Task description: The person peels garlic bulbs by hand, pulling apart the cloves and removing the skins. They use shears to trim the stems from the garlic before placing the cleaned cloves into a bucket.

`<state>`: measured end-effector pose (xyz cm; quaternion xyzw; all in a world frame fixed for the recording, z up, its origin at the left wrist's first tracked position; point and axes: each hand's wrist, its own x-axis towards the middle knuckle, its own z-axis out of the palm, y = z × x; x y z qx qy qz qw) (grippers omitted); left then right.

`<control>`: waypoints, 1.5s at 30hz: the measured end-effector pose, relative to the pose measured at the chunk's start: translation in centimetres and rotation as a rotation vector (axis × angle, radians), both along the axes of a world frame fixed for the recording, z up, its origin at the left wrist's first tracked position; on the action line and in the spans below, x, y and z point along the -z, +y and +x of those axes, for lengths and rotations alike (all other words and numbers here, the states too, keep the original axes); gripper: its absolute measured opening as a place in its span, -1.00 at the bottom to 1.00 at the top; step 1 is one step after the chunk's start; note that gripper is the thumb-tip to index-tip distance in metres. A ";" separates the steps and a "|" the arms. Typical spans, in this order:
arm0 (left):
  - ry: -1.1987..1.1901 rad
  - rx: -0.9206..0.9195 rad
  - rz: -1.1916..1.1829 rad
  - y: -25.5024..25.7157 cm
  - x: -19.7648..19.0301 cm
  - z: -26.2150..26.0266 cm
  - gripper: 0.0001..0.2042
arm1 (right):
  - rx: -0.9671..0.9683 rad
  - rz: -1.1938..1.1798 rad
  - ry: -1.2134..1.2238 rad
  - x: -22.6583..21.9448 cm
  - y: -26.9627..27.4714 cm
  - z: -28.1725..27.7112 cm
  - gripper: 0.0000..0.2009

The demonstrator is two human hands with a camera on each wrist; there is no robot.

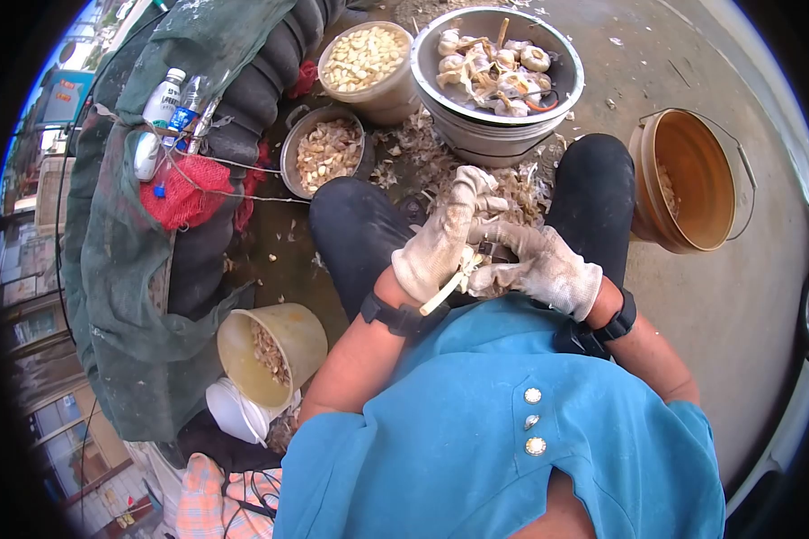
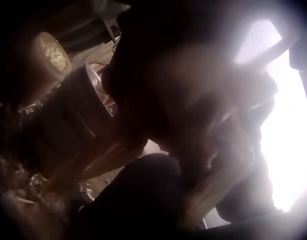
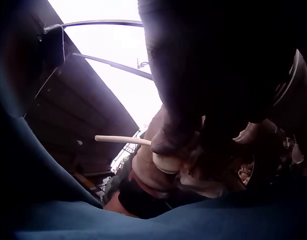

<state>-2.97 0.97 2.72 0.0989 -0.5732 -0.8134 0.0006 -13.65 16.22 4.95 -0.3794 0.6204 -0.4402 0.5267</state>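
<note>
Both hands wear stained whitish work gloves and meet over the lap in the head view. My left hand (image 1: 436, 242) holds a garlic bulb whose pale cut stem (image 1: 445, 292) sticks out toward the body. From the other side, my right hand (image 1: 548, 269) grips the same bulb, its fingers curled in against the left palm. A small dark piece (image 1: 487, 250) shows between the hands; what it is I cannot tell. In the right wrist view the bulb (image 3: 166, 162) appears pale and rounded, partly covered by dark fingers. The left wrist view is dim and blurred.
Ahead stands a bucket topped by a metal basin (image 1: 571, 85) of garlic bulbs. Beside it are a tub of peeled cloves (image 1: 331, 81) and a pot (image 1: 288, 162) of cloves and skins. An orange-brown bucket (image 1: 638, 180) stands right; a tipped cream bucket (image 1: 310, 346) lies left.
</note>
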 end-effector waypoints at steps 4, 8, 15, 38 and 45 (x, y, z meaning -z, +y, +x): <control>-0.211 -0.011 0.041 -0.1 0.3 0.2 -0.12 | -0.012 0.077 -0.171 -0.8 -0.3 0.0 -0.44; -0.031 0.016 -0.268 -0.9 2.9 1.2 -0.18 | -0.005 -0.042 -0.158 0.4 -0.7 -0.1 -0.50; -0.217 0.158 0.712 -2.2 2.2 0.3 -0.53 | 0.167 0.062 -0.684 -0.1 0.0 -1.3 -0.46; -0.099 -0.053 -0.317 1.4 0.7 1.6 -0.78 | 0.397 0.114 -0.085 3.2 -0.5 -0.9 -0.65; 0.014 -0.032 -0.216 0.6 1.4 1.8 -0.79 | 0.364 0.124 -0.059 3.3 -0.6 -0.9 -0.66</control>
